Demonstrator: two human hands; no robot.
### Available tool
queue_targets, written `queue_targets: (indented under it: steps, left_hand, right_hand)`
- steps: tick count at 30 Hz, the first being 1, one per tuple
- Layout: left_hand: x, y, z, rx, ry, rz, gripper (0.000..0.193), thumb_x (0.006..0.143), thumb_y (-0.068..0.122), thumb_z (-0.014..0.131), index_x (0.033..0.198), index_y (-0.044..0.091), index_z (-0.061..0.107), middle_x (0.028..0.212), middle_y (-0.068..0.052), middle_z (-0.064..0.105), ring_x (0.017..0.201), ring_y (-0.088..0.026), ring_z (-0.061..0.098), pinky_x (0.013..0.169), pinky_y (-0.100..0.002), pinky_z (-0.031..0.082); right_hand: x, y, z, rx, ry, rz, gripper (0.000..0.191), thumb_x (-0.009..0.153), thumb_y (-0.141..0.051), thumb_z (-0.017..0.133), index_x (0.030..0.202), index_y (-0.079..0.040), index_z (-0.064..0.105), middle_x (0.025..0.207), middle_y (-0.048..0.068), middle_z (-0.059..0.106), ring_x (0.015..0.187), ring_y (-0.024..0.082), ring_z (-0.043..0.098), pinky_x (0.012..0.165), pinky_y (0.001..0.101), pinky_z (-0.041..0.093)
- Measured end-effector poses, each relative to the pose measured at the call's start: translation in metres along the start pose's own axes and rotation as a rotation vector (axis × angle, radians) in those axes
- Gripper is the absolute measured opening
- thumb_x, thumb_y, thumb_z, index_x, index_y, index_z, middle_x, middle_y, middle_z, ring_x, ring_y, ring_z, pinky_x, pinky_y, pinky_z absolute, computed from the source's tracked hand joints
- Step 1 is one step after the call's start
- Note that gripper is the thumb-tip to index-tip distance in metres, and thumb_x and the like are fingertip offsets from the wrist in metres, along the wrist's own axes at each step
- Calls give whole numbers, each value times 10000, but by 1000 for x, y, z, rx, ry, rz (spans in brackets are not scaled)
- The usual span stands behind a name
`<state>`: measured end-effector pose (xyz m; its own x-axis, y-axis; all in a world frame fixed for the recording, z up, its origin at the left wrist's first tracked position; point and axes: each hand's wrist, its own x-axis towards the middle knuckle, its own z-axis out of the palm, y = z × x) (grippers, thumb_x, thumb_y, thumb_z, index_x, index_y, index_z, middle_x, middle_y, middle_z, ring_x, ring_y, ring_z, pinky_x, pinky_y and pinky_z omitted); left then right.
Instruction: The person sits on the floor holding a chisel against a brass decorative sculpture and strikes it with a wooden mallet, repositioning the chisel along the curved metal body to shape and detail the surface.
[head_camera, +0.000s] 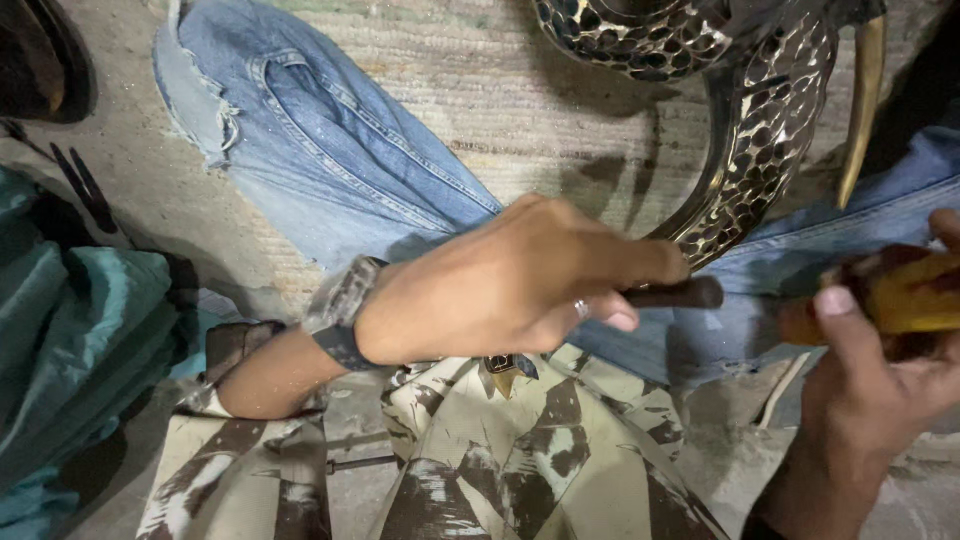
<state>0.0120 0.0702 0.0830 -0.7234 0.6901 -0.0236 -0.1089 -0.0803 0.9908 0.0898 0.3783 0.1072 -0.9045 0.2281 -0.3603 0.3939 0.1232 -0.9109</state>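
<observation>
The left hand (510, 285) grips a dark metal punch (680, 293) against the hammered, curved brass piece (755, 150), while the right hand (880, 370) clasps a yellow wooden handle (915, 295).

Left hand (500, 285): bare, plain silver ring on one finger | left wrist: watch (340, 310) with dusty grey case and dark strap | right hand (870, 390): bare, dark cuff edge at wrist | legs: faded light-blue jeans (330, 160), stitched pocket seams, frayed edge far left | torso: cream shirt (500, 460) with brown brushstroke pattern, dark-and-gold emblem near centre
</observation>
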Motion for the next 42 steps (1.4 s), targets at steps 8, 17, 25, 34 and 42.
queue_targets:
  steps: [8,17,25,34,42]
  left_hand:
    - [-8,-17,5,169,-86,162,354,1036,-89,524,1371,-9,606,1120,-147,781,443,-46,480,381,-222,354]
    - [-9,-22,11,201,-59,156,311,1070,-38,528,1367,1,611,1114,-153,785,390,-49,423,350,-210,333]
    - [-10,-15,3,134,-55,166,336,990,-54,576,1327,-42,585,1093,-171,775,432,-72,505,377,-244,368]
    - [-8,-13,-1,150,-88,150,365,976,-56,571,1339,-34,599,1029,-131,794,425,-95,501,376,-279,339]
    - [-7,-14,0,154,-78,149,363,970,-109,558,1323,-35,606,1042,-152,782,514,-128,648,376,-262,378]
  right_hand:
    - [-15,-8,-19,-411,-169,38,668,1004,133,757,1555,50,388,1198,153,598,1061,187,615,982,281,516]
    - [-26,-14,-26,-603,-159,35,659,1042,122,710,1602,40,372,1253,136,588,1117,176,620,1045,279,533]
    - [-26,-13,-30,-632,-220,-7,584,1078,52,690,1571,65,378,1196,130,592,982,157,601,939,258,515]
    - [-35,-15,-24,-822,-214,-132,527,1026,170,665,1487,60,434,1231,198,575,1073,230,606,999,304,517]
    - [-34,-10,-37,-703,-215,-85,375,1105,122,670,1413,79,461,1289,183,560,1117,216,602,1012,300,505]
